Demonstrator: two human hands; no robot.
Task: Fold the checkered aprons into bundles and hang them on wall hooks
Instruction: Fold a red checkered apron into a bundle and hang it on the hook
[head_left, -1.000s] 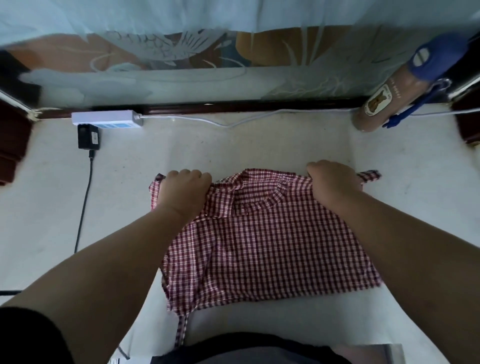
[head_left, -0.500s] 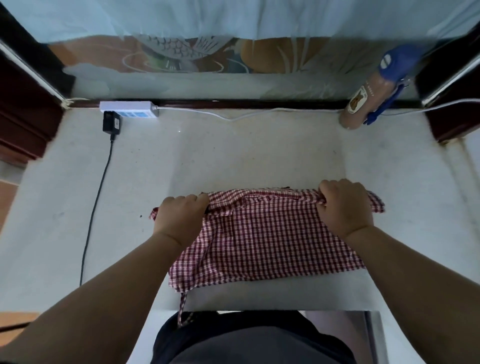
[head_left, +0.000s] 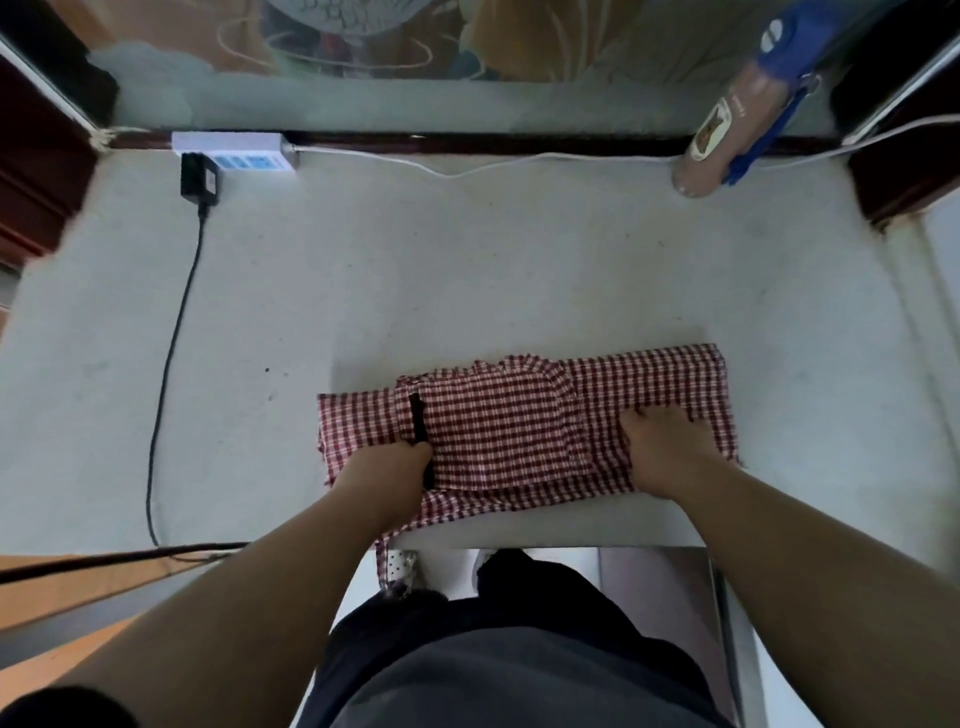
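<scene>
A red-and-white checkered apron (head_left: 519, 426) lies folded into a wide band near the front edge of the pale counter (head_left: 467, 270). A smaller folded layer with a black strip (head_left: 415, 421) lies on top of it. My left hand (head_left: 387, 467) grips the near left part of the fold beside the black strip, fingers tucked into the cloth. On the right half, my right hand (head_left: 665, 447) rests with its fingers curled into the fabric. An apron strap (head_left: 387, 564) hangs over the counter's front edge.
A white power strip (head_left: 234, 150) with a black adapter (head_left: 197, 176) sits at the back left; its black cable (head_left: 166, 364) runs forward. A brown bottle with a blue cap (head_left: 727, 130) leans at the back right. Dark wooden frames flank the counter.
Both hands drew the apron's far edge toward me and laid it over the near part, making a narrower band. My view has tilted further down.
</scene>
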